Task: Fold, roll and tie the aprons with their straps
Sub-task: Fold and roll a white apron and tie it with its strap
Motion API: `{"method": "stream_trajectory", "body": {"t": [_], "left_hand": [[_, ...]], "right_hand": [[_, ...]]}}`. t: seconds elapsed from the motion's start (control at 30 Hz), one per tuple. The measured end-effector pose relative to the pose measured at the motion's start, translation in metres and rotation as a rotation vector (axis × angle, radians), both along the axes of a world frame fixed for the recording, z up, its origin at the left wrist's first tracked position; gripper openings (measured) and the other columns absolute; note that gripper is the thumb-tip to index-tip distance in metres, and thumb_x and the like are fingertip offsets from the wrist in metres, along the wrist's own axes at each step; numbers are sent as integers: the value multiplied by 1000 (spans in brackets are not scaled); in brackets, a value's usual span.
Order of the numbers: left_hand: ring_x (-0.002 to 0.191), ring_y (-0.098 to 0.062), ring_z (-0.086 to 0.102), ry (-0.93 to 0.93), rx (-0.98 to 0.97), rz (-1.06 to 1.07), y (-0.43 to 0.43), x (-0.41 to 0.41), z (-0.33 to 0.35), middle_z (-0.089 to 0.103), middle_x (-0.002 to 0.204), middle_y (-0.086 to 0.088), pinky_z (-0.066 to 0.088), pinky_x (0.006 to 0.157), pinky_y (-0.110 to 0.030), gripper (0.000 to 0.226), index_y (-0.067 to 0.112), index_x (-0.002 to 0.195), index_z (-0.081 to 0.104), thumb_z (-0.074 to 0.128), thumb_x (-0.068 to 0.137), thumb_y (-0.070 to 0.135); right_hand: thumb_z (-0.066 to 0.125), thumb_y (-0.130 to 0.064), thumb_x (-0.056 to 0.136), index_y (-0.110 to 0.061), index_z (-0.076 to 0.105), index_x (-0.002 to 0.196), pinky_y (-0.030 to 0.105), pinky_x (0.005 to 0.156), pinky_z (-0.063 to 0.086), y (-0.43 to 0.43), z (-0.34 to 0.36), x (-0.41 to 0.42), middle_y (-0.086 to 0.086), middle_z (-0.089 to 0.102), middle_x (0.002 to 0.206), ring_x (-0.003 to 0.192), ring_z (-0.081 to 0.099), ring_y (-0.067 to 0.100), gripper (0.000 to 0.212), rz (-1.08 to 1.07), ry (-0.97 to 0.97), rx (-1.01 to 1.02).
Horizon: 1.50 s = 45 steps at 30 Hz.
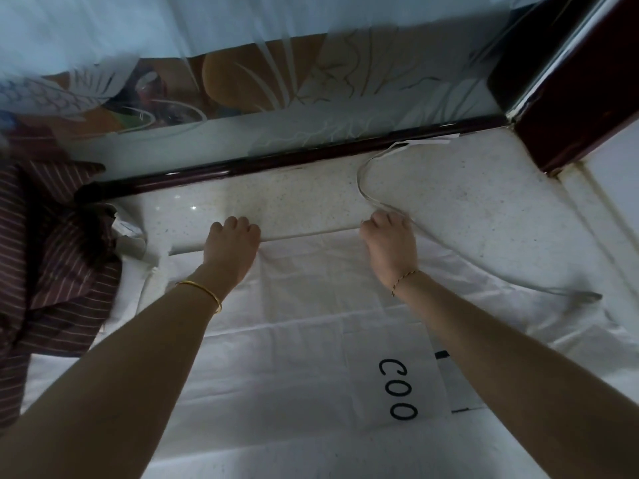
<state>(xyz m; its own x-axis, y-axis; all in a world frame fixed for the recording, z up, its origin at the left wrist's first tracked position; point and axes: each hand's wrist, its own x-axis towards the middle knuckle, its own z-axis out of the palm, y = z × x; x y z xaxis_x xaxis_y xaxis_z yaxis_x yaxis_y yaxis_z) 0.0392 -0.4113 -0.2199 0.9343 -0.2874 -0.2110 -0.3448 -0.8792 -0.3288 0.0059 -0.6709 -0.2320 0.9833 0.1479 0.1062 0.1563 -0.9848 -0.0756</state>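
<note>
A pale speckled stone tabletop point(466, 209) carries a white cloth apron point(294, 340), spread flat across most of its near side, directly below you. Black printed letters reading "COO" point(397, 388) run along the cloth beside your right forearm. Behind the tabletop stands a frosted glass panel with an etched leaf pattern point(276, 81), set in a dark red glossy wooden frame point(276, 160). A crumpled maroon cloth with thin pale stripes point(58, 264) lies at the left, overlapping the apron's left edge. Your left hand point(231, 243) and right hand point(389, 240) sit apart on the apron's far edge, fingers curled over and gripping the narrow roll of cloth there. A thin white strap point(359, 181) loops from beside your right hand toward the frame. A gold bangle point(204, 290) circles your left wrist, a fine chain bracelet point(404, 280) your right.
</note>
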Motion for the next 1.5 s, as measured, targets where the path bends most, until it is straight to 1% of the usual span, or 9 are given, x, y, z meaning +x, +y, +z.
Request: {"method": "stream_trajectory", "body": {"t": [0.17,0.43,0.6,0.87,1.0,1.1,1.2,1.33,1.5], "left_hand": [[97,-28,49,-47,-185,-4,-35,-29,4,47,112,-14,45,79,-35,28,5,116,47,48,88,4],[112,-32,48,473,-712,-278,-176,-113,-5,45,123,-16,42,92,-41,34,4,123,50,50,94,22],[115,-29,45,462,-668,-178,-249,-160,-4,45,127,-11,44,90,-40,47,9,129,40,55,91,32],[102,-34,49,177,-724,-216,-214,-192,-3,51,112,-15,48,75,-40,27,4,107,57,60,80,7],[106,-24,45,329,-596,-251,-158,-208,-2,45,116,-5,43,84,-32,51,12,116,49,67,79,43],[116,-21,37,403,-348,-320,-135,-213,-4,35,128,-1,37,94,-29,71,18,128,39,65,74,56],[113,-24,39,415,-338,-331,-138,-211,3,37,127,-4,41,94,-33,59,14,126,43,63,79,44],[106,-23,45,390,-408,-363,-136,-208,10,45,122,-6,45,87,-35,35,13,122,47,47,90,26],[109,-21,47,324,-345,-298,-124,-220,15,45,122,-4,49,78,-32,34,12,120,45,49,92,32]], "right_hand": [[48,2,87,-4,55,111,35,75,45,-4,-5,-42,14,49,111,99,50,31,25,-50,226,282],[45,16,80,-1,62,106,39,81,51,-67,24,-125,16,57,108,94,58,29,35,-315,-91,547],[41,13,85,-4,61,107,29,79,45,-123,36,-169,11,55,113,95,56,24,34,-560,-71,513],[71,5,66,-5,67,94,35,71,55,-102,10,-200,9,66,94,89,62,30,30,-98,124,270],[80,-14,67,-8,68,93,34,78,53,-93,4,-212,7,65,96,93,64,27,29,-29,100,93],[66,-39,78,-5,62,110,39,89,52,-96,3,-224,8,60,110,105,58,28,47,67,175,28],[63,-58,72,-1,56,121,41,97,48,-100,2,-230,11,56,121,114,54,29,76,164,286,-52],[74,-35,62,0,54,125,43,92,51,-100,5,-226,13,57,123,113,56,32,74,172,332,-86],[81,-2,52,-4,69,100,34,58,55,-100,2,-213,10,68,95,81,67,28,49,177,173,-158]]}}
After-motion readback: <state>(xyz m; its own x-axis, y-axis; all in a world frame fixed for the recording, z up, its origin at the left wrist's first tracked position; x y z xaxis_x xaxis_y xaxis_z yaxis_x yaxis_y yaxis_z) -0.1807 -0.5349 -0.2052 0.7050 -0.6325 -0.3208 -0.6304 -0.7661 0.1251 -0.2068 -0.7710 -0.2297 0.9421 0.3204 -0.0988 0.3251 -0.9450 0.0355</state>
